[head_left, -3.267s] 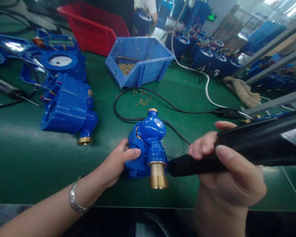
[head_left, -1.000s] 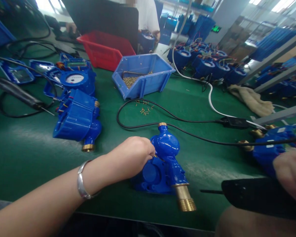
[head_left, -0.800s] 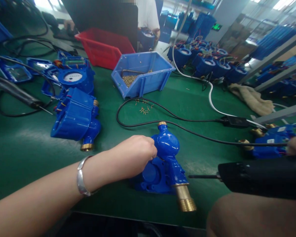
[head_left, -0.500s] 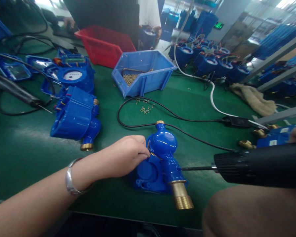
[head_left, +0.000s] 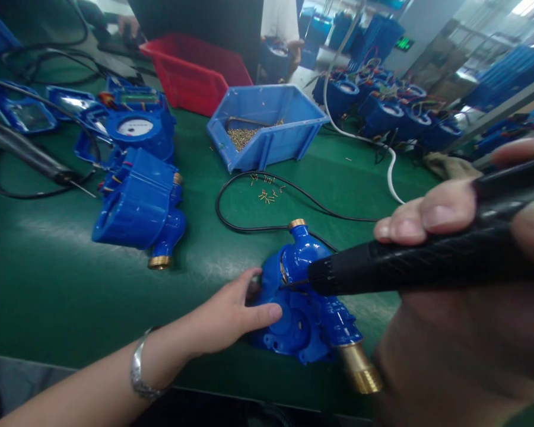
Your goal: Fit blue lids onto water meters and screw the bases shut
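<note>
A blue water meter [head_left: 300,320] with brass pipe ends lies on its face on the green table, its underside towards me. My left hand [head_left: 234,308] grips the meter's left side. Its thumb is on the blue housing and the other fingers are partly hidden behind it. My right hand [head_left: 445,219] is wrapped round a black electric screwdriver [head_left: 382,267]. The thin bit points left, across the meter's body, with its tip at the housing near the round seam. Whether a screw sits under the tip, I cannot make out.
Small brass screws [head_left: 267,196] lie loose inside a loop of black cable [head_left: 225,219]. Behind them stand a blue bin [head_left: 285,145] of screws and a red bin [head_left: 182,77]. Other meters [head_left: 133,201] and a second screwdriver [head_left: 22,148] are at left. More wired meters [head_left: 382,112] stand at back right.
The screwdriver has swung left and up, its bit moving from beside the pipe to the housing. My left hand's pinch at the seam has opened into a grip on the meter's side.
</note>
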Demonstrator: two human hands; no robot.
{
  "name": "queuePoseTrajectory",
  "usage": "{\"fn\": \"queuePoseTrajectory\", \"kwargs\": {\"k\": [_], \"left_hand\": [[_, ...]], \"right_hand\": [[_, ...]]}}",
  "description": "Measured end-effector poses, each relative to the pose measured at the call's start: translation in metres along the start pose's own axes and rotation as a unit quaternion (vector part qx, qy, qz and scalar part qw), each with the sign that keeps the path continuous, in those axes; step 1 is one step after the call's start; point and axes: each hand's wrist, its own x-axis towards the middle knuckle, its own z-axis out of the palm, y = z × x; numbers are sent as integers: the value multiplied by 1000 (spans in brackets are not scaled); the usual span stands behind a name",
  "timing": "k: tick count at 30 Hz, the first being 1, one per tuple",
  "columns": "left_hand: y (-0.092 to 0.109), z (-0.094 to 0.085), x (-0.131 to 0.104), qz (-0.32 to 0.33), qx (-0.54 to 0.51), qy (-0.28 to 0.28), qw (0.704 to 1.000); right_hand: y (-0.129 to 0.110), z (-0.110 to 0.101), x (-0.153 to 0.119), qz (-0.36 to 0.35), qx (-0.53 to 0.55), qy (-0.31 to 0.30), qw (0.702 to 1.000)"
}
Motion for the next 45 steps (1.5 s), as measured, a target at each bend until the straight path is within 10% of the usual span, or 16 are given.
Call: {"fn": "queuePoseTrajectory", "kwargs": {"k": [9, 33, 36, 40, 45], "left_hand": [[-8, 13, 9, 21, -175, -3, 984], [-1, 0, 6, 45, 72, 4, 996], [25, -21, 9, 86, 278, 54, 955], [63, -48, 54, 153, 451, 313, 822], [74, -67, 131, 123, 479, 355, 794]], "right_hand": [[31, 6, -5, 21, 183, -115, 976], [42, 5, -5, 39, 171, -107, 979], [41, 5, -5, 38, 191, -114, 974], [41, 2, -6, 29, 218, -131, 967], [43, 1, -6, 30, 229, -137, 963]]}}
